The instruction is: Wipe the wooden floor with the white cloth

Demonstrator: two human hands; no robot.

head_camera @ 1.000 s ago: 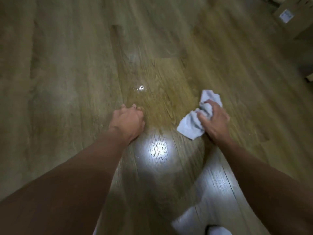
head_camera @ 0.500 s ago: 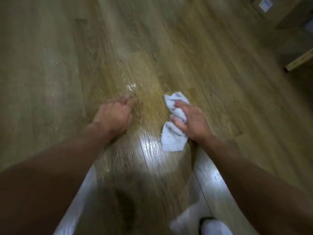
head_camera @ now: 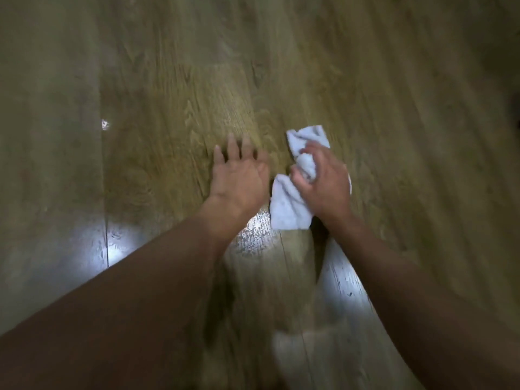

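The white cloth lies crumpled on the wooden floor in the middle of the view. My right hand grips the cloth's middle, with its ends sticking out above and below the fingers. My left hand is just left of the cloth, fingers straight and spread, palm down over the floor. Whether that palm touches the boards is unclear because of motion blur.
Bright light reflections sit on the planks at the lower left and lower right. A small shiny spot marks the floor to the left. A pale blurred shape lies at the bottom centre.
My left hand has gone from curled to straight, spread fingers. The view has swung, and the box at the top right has left the frame. My right hand still grips the cloth.
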